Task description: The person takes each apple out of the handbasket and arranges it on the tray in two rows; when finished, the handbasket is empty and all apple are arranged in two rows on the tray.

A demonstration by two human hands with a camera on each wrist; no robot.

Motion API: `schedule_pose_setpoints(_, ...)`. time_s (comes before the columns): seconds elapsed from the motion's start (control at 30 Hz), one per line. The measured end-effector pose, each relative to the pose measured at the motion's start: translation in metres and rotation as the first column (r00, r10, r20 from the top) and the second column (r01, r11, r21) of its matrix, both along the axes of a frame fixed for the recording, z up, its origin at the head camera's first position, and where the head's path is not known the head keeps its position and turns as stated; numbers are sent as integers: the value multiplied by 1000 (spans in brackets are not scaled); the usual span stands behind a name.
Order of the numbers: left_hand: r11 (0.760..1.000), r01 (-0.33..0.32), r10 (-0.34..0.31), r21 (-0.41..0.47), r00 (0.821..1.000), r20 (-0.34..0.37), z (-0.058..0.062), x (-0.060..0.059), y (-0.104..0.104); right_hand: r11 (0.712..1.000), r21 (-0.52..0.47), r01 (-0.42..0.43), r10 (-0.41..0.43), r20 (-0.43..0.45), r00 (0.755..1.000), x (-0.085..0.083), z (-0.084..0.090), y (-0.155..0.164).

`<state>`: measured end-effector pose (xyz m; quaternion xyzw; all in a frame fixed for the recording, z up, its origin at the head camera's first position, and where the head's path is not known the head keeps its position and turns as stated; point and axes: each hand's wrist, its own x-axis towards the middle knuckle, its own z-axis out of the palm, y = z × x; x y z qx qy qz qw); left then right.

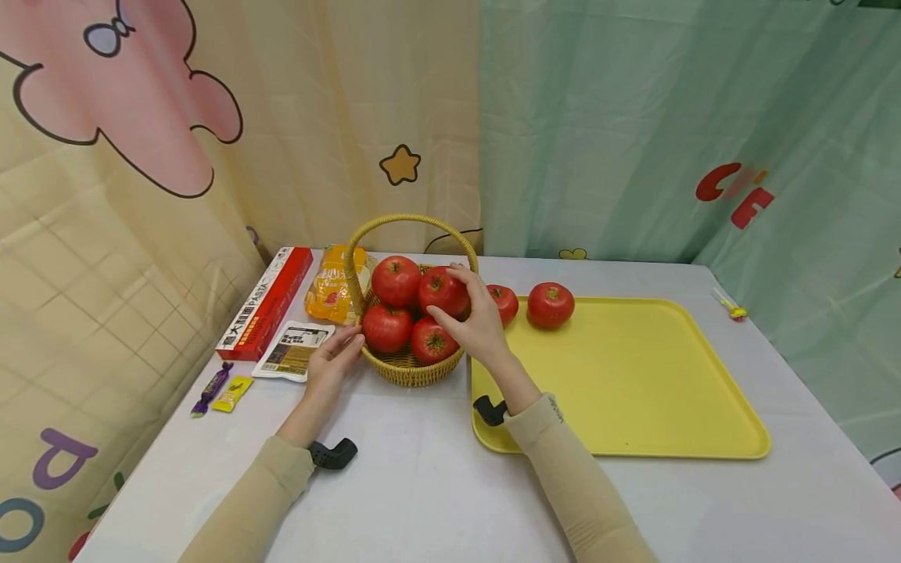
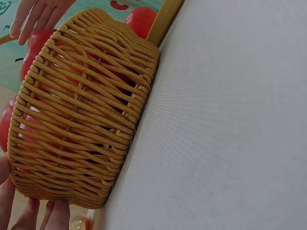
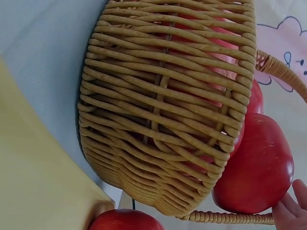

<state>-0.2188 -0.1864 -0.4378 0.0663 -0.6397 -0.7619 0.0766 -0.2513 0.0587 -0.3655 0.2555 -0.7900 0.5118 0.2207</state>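
A woven wicker basket (image 1: 415, 377) with an arched handle stands on the table, several red apples (image 1: 396, 280) piled in it. My right hand (image 1: 482, 320) has thumb and fingers around the apple (image 1: 442, 291) at the basket's upper right. In the right wrist view, fingertips touch the lower side of that apple (image 3: 256, 165). Against the basket's left side rests my left hand (image 1: 334, 360), its fingertips on the weave near the rim. The left wrist view shows those fingers (image 2: 57, 215) at the end of the basket (image 2: 81, 105).
Right of the basket lies a yellow tray (image 1: 619, 375), with an apple (image 1: 551, 305) at its far-left corner and another apple (image 1: 504, 303) beside it. To the left are a red pasta box (image 1: 266, 305), an orange packet (image 1: 334, 285), a white pouch (image 1: 296, 350) and two candies (image 1: 213, 389).
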Motion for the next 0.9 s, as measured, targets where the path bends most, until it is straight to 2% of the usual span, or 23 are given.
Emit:
schedule_pose_setpoints(0.43,1000,-3,3,-1,1000,2,-1,-1,0,997,74,35,-41,78,996,3,3,-3)
schedule_pose_setpoints(0.9,1000,1,-1,3,1000,2,0,0,0,989,106,105,-108,17,994,3,-1,-6)
